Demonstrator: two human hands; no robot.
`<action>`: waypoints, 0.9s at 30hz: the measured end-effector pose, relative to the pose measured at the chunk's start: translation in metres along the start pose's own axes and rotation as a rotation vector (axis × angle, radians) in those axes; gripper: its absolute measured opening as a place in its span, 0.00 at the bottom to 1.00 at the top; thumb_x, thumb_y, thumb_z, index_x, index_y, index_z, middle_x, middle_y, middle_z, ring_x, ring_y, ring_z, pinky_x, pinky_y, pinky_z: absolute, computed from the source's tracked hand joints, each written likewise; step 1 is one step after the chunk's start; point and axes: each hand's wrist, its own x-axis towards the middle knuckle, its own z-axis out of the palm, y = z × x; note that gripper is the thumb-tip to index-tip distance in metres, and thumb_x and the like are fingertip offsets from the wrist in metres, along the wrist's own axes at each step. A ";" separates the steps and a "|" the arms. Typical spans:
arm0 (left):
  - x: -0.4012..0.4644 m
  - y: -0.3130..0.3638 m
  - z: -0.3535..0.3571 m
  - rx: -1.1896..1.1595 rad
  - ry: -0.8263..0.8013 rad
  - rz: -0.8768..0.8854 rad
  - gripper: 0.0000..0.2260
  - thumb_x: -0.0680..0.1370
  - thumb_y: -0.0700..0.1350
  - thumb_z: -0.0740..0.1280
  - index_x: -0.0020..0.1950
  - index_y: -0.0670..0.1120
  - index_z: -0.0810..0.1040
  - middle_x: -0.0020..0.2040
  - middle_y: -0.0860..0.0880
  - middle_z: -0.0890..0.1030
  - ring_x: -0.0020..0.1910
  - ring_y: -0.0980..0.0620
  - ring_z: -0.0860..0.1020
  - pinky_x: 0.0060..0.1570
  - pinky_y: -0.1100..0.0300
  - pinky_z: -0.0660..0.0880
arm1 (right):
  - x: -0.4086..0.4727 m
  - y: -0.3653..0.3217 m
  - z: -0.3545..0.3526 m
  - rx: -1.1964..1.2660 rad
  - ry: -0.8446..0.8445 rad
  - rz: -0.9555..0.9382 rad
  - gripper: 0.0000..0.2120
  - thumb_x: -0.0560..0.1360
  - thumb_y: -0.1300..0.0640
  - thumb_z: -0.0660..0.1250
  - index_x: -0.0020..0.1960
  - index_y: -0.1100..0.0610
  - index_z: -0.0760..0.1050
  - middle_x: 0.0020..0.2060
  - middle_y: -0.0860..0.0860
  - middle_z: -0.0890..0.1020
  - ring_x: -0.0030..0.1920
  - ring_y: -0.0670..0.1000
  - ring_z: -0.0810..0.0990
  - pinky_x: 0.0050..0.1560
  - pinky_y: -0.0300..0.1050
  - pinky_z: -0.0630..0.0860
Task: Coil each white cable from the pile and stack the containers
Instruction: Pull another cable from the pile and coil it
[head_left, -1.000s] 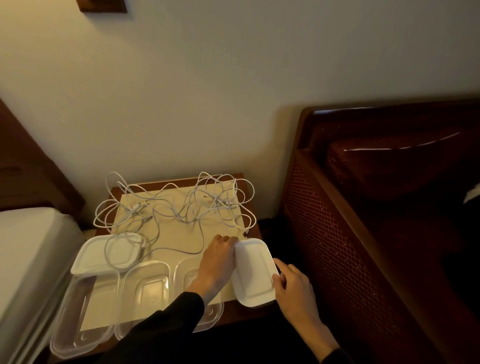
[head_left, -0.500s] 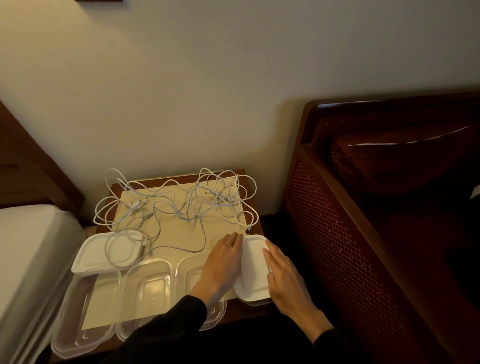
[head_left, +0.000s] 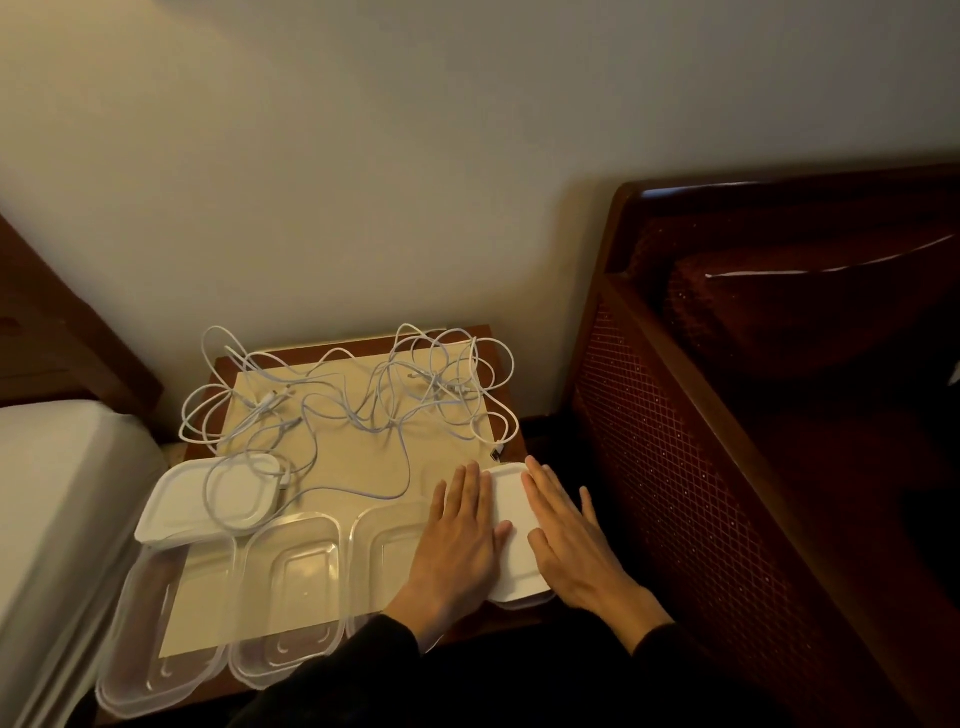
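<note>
A tangle of white cables (head_left: 363, 400) lies across the back of a small wooden table (head_left: 363, 343). Three clear plastic containers stand in a row along the front edge: left (head_left: 161, 629), middle (head_left: 291, 592), right (head_left: 384, 561). A white lid (head_left: 208, 499) rests behind the left one with a coiled cable on it. A second white lid (head_left: 511, 540) covers a container at the front right corner. My left hand (head_left: 457, 535) and my right hand (head_left: 566, 535) lie flat on this lid, fingers spread, pressing down on either side.
A beige mat (head_left: 353, 467) covers the tabletop. A white mattress (head_left: 57, 519) borders the table on the left. A dark red wooden bench with a mesh side (head_left: 701, 493) stands close on the right. The wall is right behind the table.
Both hands moved from gripping the right lid's edges to lying flat on top of it. The lid has settled level over the container at the front right.
</note>
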 end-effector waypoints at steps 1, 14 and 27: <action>0.000 0.000 0.001 0.004 0.002 0.003 0.36 0.75 0.60 0.29 0.78 0.42 0.39 0.79 0.42 0.38 0.77 0.46 0.37 0.75 0.49 0.35 | 0.000 0.000 0.001 -0.002 -0.011 0.000 0.32 0.80 0.56 0.48 0.80 0.53 0.37 0.77 0.41 0.33 0.76 0.40 0.32 0.76 0.57 0.32; 0.002 0.001 0.010 0.015 0.055 -0.028 0.30 0.81 0.57 0.48 0.76 0.39 0.60 0.77 0.39 0.60 0.76 0.42 0.58 0.75 0.46 0.48 | -0.001 0.004 0.015 0.051 0.067 -0.016 0.36 0.72 0.47 0.38 0.79 0.51 0.37 0.77 0.40 0.34 0.75 0.40 0.31 0.75 0.57 0.32; -0.001 0.000 0.001 -0.015 -0.001 -0.009 0.41 0.71 0.65 0.24 0.78 0.43 0.38 0.78 0.43 0.36 0.77 0.47 0.34 0.74 0.50 0.32 | 0.003 0.003 0.005 -0.075 -0.004 -0.002 0.29 0.83 0.49 0.46 0.79 0.48 0.34 0.76 0.38 0.32 0.75 0.44 0.28 0.73 0.66 0.32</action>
